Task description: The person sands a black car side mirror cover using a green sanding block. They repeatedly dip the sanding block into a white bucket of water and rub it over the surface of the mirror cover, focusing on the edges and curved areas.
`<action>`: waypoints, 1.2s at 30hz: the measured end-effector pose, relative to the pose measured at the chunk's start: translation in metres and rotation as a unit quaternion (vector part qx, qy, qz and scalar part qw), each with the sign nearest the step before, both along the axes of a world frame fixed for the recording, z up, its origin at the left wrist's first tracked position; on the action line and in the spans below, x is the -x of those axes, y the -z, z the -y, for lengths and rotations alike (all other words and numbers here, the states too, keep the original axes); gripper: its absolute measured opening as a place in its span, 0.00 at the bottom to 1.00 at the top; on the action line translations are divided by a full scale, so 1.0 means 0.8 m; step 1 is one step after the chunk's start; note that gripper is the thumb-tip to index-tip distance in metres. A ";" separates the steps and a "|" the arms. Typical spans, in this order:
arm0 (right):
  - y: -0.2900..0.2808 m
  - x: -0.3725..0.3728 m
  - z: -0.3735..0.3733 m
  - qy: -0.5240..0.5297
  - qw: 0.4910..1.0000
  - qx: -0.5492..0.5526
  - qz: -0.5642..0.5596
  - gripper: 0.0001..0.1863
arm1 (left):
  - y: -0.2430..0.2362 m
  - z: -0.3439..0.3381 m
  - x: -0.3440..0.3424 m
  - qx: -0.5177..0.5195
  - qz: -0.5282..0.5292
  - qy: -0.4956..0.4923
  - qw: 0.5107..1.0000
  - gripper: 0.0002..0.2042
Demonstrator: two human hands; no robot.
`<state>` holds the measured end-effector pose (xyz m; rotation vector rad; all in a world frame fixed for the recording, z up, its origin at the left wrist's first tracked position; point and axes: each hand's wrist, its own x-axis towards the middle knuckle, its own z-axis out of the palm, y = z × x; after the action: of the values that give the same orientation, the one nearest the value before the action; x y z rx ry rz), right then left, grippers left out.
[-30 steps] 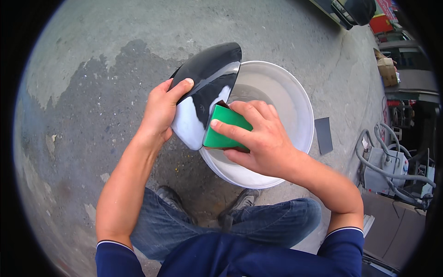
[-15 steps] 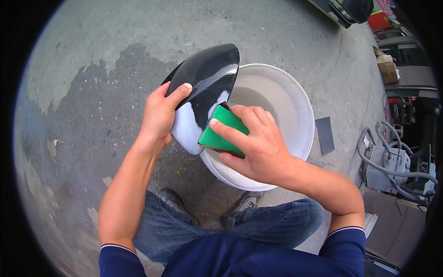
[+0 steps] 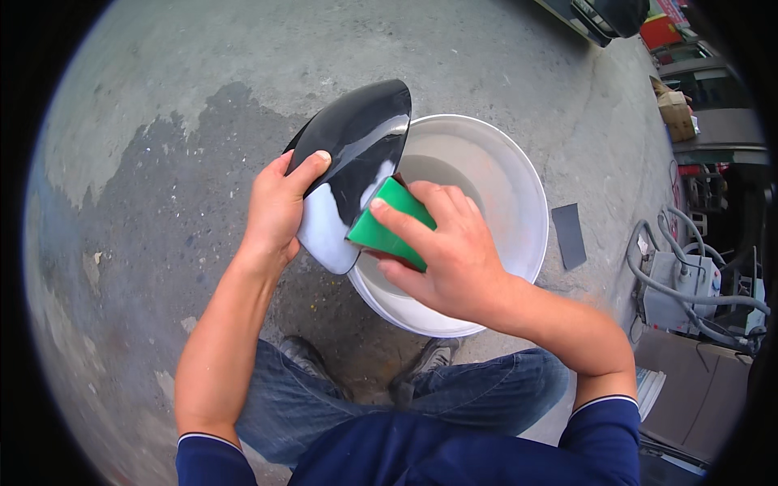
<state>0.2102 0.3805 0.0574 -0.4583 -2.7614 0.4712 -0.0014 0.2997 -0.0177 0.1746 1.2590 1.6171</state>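
Note:
My left hand (image 3: 279, 202) grips a glossy black curved shell (image 3: 356, 134), which looks like a car mirror cover, by its left edge. The thumb lies on its outer face; the other fingers are hidden behind. Pale, whitish patches cover the shell's lower end. Closed around a green sanding block (image 3: 395, 220), my right hand (image 3: 458, 247) presses it to the shell's lower right side. A dark reddish sheet, like sandpaper, shows at the block's edges. The shell is tilted above the left rim of a white bucket (image 3: 541, 211) with cloudy liquid inside.
On the concrete floor right of the bucket lies a dark grey rectangular sheet (image 3: 570, 236). Farther right stand a grey box with hoses (image 3: 677, 287) and a cardboard box (image 3: 676, 115). A wet patch (image 3: 186, 174) darkens the floor at left. My shoes (image 3: 429, 360) are near the bucket.
The green block has shifted and turned slightly against the shell, with my right hand still around it. The shell sits slightly farther left in the picture, and my left hand keeps its grip.

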 end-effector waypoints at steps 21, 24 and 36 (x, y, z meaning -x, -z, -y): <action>0.013 0.022 -0.058 0.039 0.998 -0.051 -0.025 0.31 | -0.009 0.003 0.005 -0.007 -0.015 -0.005 1.000 0.14; -0.005 0.003 0.001 -0.037 0.999 0.019 0.019 0.29 | -0.004 -0.002 0.003 -0.005 -0.020 -0.013 1.000 0.14; 0.005 0.031 -0.037 0.049 0.998 -0.039 0.000 0.32 | -0.001 0.000 0.013 0.003 -0.010 -0.006 1.000 0.16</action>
<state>0.1852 0.4099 0.0530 -0.5730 -2.7308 0.3396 -0.0117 0.2994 -0.0173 0.1795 1.2820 1.6243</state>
